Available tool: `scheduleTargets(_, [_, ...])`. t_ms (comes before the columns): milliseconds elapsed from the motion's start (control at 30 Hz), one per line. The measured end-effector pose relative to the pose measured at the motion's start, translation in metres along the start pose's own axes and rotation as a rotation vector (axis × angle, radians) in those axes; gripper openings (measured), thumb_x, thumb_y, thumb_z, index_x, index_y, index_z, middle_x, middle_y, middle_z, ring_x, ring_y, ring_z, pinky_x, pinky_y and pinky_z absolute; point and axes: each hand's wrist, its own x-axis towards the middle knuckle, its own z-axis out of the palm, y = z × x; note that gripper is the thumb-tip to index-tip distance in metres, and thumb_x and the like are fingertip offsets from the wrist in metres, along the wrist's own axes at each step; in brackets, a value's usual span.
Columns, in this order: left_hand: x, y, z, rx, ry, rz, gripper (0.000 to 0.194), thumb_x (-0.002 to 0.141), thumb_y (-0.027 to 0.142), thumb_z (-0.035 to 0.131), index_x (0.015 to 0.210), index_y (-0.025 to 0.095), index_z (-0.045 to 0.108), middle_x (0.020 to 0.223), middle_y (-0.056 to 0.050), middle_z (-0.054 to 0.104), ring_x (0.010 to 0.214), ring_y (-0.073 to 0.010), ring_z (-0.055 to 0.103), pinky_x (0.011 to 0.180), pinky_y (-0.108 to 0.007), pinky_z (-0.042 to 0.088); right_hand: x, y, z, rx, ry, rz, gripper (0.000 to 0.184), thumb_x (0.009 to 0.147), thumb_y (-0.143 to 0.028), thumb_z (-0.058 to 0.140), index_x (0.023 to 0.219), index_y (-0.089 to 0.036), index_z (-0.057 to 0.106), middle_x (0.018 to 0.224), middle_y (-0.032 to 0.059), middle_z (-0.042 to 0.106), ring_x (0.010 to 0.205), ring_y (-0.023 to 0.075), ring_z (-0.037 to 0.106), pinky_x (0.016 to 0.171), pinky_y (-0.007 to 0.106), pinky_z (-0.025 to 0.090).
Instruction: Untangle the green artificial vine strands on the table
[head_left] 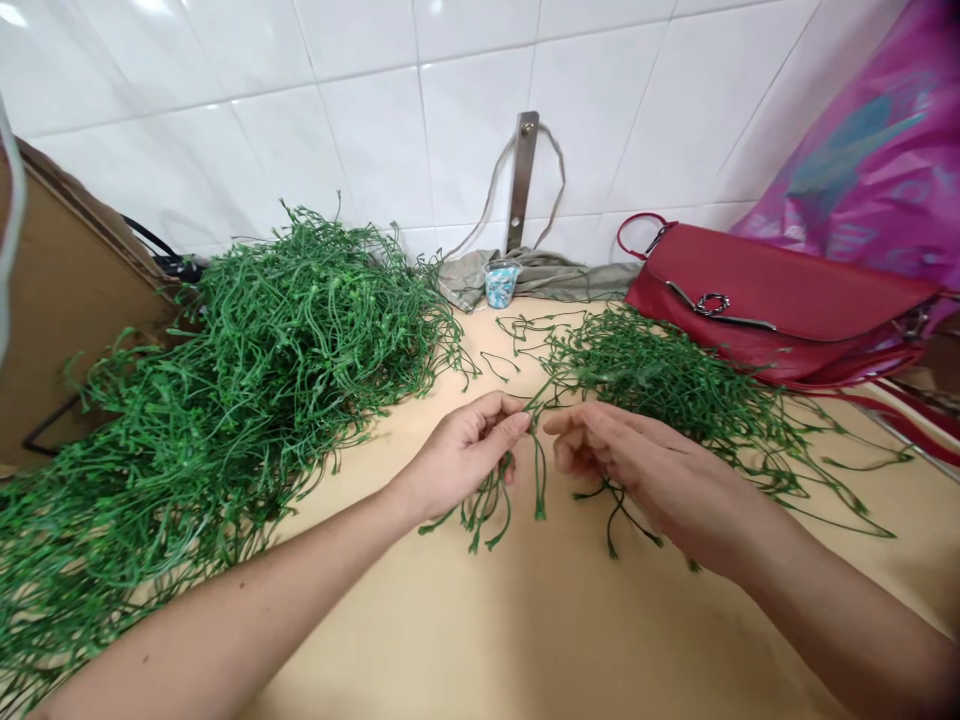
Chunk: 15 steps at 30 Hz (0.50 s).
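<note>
My left hand is closed in a pinch on a bunch of thin green plastic stems that hang down below its fingers. My right hand is also closed, its fingers curled round a few green stems that trail under the palm. The two hands nearly touch above the beige table. A big heap of green stems lies to the left. A smaller, looser pile of stems lies just behind my right hand.
A red handbag rests at the back right, with a pink plastic bag behind it. A small clear cup and grey cloth sit by the white tiled wall. A brown cardboard panel stands at the left.
</note>
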Motion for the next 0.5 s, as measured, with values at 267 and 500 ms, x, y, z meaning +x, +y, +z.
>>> scheduleTargets(267, [-0.008,0.006,0.004,0.326,-0.020,0.132,0.028,0.101,0.044,0.050,0.090,0.019,0.058,0.071,0.002,0.058,0.065,-0.0106,0.049,0.062,-0.024,0.035,-0.005,-0.005,0.017,-0.099,-0.131,-0.047,0.045,0.087,-0.065,0.058,0.075,-0.021,0.060,0.076,0.0026,0.063,0.072,0.0164,0.055,0.069,0.031,0.046])
scheduleTargets(500, [-0.002,-0.001,0.011,-0.070,-0.016,0.013,0.030,0.087,0.046,0.072,0.085,0.017,0.062,0.076,0.001,0.057,0.070,-0.0095,0.050,0.067,-0.023,0.039,-0.006,0.002,0.034,-0.418,0.043,-0.158,0.034,0.094,-0.045,0.038,0.066,-0.026,0.042,0.059,-0.0022,0.044,0.054,0.0146,0.040,0.051,0.029,0.035])
